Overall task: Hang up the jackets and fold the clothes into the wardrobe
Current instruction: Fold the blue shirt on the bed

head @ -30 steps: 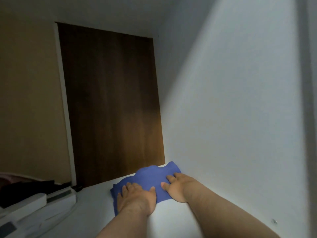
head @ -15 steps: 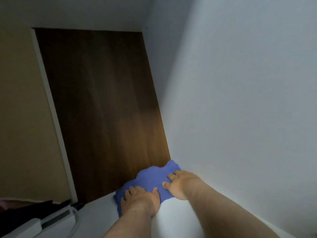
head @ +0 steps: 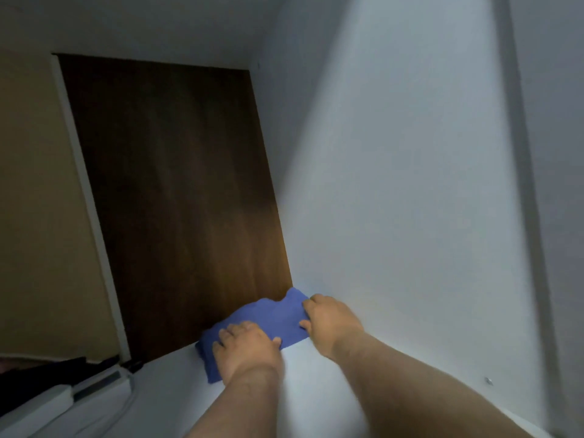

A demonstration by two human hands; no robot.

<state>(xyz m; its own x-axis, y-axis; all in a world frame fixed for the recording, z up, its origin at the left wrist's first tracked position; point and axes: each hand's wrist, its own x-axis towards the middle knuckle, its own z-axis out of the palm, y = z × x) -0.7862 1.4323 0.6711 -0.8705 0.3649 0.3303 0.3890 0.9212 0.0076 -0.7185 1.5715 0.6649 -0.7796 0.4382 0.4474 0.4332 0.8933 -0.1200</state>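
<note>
Dark wood panel far ahead, warmer lit at lower right. Tan wall left, pale wall right, dim ceiling above. White shelf near, white device at near left.

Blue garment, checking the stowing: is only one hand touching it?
No, the left hand and right hand both rest on the blue garment.

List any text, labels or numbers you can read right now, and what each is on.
No readable text anywhere.
Blue cloth, touched by left hand and right hand: plain, no label showing.
White shelf, brown panel: blank.
White device at lower left: blurred, no legible marking.
</note>
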